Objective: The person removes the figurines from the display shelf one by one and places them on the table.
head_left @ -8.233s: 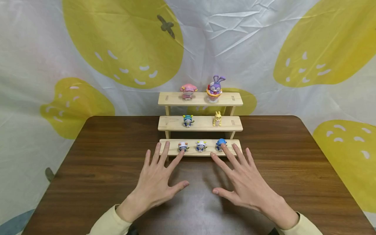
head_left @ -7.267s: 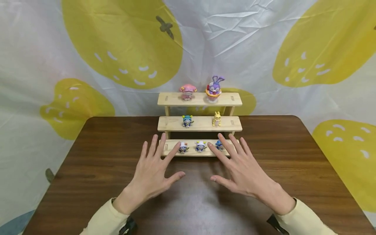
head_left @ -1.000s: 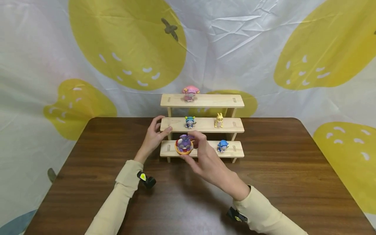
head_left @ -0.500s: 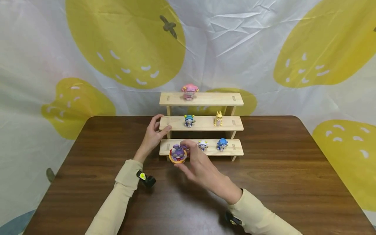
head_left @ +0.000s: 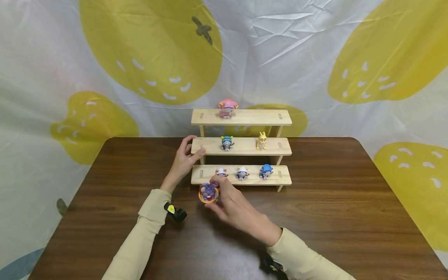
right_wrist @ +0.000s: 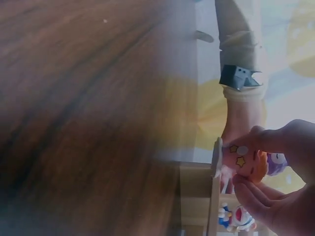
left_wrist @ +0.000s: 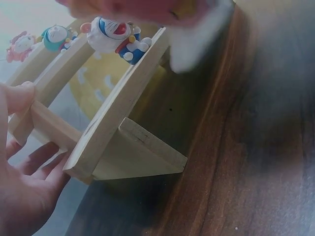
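Head view: right hand pinches the purple rabbit figurine just in front of the bottom tier of the wooden shelf, toward the shelf's left end. Left hand grips that end at the middle tier; probably a useful brace.

Left wrist view: thumb atop the tier, fingers below.

Right wrist view: pinch spans the figurine's pink cup, base uncovered. Level carry, clear of the shelf's front edge and the leftmost bottom-tier figurine, seems wise.
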### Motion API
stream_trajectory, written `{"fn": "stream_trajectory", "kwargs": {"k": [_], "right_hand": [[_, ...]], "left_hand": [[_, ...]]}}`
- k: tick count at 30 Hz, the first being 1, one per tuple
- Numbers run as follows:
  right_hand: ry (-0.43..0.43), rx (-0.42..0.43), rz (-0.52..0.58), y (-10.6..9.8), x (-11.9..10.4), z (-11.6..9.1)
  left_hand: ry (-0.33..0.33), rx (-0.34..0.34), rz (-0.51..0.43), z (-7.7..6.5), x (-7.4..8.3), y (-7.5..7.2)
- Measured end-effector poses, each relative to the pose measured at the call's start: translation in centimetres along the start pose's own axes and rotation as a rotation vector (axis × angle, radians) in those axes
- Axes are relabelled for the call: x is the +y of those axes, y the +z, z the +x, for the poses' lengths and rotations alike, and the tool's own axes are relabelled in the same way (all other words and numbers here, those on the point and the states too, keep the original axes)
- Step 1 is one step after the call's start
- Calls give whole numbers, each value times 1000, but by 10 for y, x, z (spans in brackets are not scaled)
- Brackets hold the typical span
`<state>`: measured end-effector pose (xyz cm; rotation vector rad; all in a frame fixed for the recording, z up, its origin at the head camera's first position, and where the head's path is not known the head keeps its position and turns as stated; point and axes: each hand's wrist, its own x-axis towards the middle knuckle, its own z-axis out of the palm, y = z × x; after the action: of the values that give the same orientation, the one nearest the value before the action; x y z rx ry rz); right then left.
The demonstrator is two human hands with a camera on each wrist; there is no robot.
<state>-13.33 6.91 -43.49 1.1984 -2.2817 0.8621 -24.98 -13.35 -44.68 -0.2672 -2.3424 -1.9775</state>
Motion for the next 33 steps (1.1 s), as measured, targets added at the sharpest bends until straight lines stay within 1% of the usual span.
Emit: {"fn": "stream_trajectory", "kwargs": {"k": [2,6,9,20,28,33], "right_hand": [[21,-16,7,2,0,-2],[104,-65,19,5,0,-9],[143,-90,25,9,0,-13],[153,-94,33,12,-2,-18],[193,-134,39,10,-2,-20],[199,-133,23,4,-4,-19]], "left_hand": [[-3,-3,5,0,0,0],[1,-3,10,0,0,0],[2,-3,15,0,0,0],[0,-4,20,-1,0,-1],[8,0,11,0,-1,-2],[3,-3,1,0,-1,-1]]}}
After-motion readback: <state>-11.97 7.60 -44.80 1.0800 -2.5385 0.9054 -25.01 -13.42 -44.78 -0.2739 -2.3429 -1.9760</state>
